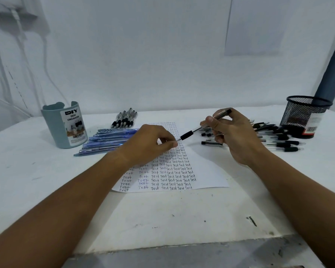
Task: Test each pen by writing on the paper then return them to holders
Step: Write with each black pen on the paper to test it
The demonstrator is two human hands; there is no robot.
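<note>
My right hand point(234, 136) grips a clear pen with a black grip point(187, 135), held slantwise above the paper point(205, 171) with its tip pointing left and down. My left hand point(151, 145) rests on the paper with curled fingers. Its thumb and forefinger are pressed together right at the pen's tip, and nothing shows between them. The sheet is filled with rows of the word "Test". A grey desk organizer point(65, 126) stands at the left and a black mesh holder point(306, 115) at the right.
Several blue pens point(106, 141) lie beside the organizer. A bundle of black-grip pens point(125, 118) lies behind them. More black-grip pens point(278, 140) are scattered in front of the mesh holder. The white table's front edge point(182, 246) is near me, and a wall stands behind.
</note>
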